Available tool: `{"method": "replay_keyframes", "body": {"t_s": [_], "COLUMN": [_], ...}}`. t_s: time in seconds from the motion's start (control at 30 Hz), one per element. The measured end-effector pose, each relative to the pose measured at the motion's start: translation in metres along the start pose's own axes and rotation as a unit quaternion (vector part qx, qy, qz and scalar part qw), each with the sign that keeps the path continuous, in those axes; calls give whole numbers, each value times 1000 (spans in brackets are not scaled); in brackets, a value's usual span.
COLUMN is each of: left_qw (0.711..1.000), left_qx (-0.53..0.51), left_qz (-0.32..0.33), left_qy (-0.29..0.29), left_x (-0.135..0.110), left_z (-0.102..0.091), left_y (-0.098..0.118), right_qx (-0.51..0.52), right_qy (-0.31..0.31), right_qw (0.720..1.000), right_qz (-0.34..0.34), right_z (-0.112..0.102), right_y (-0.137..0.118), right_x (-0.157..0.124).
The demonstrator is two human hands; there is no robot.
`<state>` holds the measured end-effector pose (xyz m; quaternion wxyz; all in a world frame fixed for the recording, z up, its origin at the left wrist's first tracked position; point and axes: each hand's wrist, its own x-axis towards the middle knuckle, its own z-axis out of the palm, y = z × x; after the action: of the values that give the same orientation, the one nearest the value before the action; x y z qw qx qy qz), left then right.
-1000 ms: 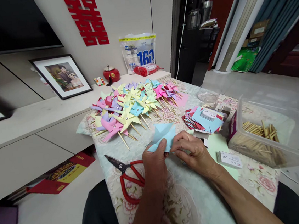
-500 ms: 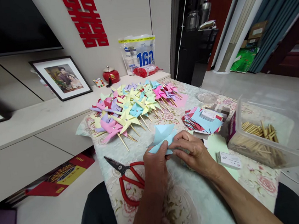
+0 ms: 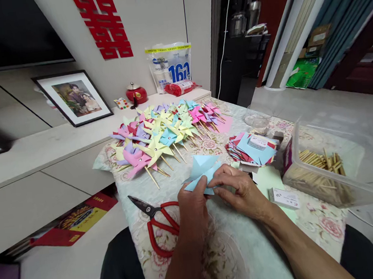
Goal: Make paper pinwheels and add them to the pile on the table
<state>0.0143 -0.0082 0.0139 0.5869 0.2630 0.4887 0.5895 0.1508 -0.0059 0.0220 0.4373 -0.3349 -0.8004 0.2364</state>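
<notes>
A light-blue sheet of paper (image 3: 203,165), partly folded, is held over the table in front of me. My left hand (image 3: 194,200) pinches its lower left part, thumb on top. Beside it, my right hand (image 3: 236,189) has its thumb and forefinger closed at the paper's right edge; the fingertips hide what lies between them. Red-handled scissors (image 3: 161,219) lie left of my left wrist. Beyond the paper rests a pile of coloured paper pinwheels (image 3: 159,138) on wooden sticks.
Right of my hands are a stack of coloured paper (image 3: 250,148) with a small white box (image 3: 258,141) on it, another small box (image 3: 284,198) on pale green paper, and a clear plastic bin (image 3: 317,177) of wooden sticks. A flowered cloth (image 3: 258,252) covers the table.
The view has shifted slightly. My right fingertips have moved a little along the blue paper's right edge; both hands stay on it.
</notes>
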Motion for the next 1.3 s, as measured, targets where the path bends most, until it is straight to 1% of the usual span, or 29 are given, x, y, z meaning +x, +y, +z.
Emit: {"method": "replay_keyframes", "body": {"t_s": [0.07, 0.13, 0.23, 0.37, 0.6, 0.87, 1.07, 1.3], "left_qw": [999, 998, 997, 997, 995, 996, 996, 996], "left_qx": [-31, -49, -66, -74, -82, -59, -55, -66], "left_qz": [-23, -35, -27, -31, -53, -56, -61, -61], "left_qy": [11, 6, -12, -13, -25, -35, -29, -28], "left_x": [-1, -3, -4, -4, -6, -8, -8, -11], "left_z": [1, 2, 3, 1, 1, 5, 6, 7], "left_y": [2, 4, 6, 5, 4, 3, -2, -1], "right_qx": [-4, -7, 7, 22, 22, 33, 19, 7], "right_qy": [-9, -10, -13, -14, 23, 54, 68, 66], "right_qw": [1000, 1000, 1000, 999, 988, 967, 964, 961], "right_qz": [1, 3, 14, 41, 153, 246, 257, 269], "right_z": [1, 1, 1, -1, 1, 4, 4, 3], "right_y": [1, 1, -1, -5, -7, -2, -2, -2], "right_x": [0, 1, 2, 3, 4, 1, 0, 0]}}
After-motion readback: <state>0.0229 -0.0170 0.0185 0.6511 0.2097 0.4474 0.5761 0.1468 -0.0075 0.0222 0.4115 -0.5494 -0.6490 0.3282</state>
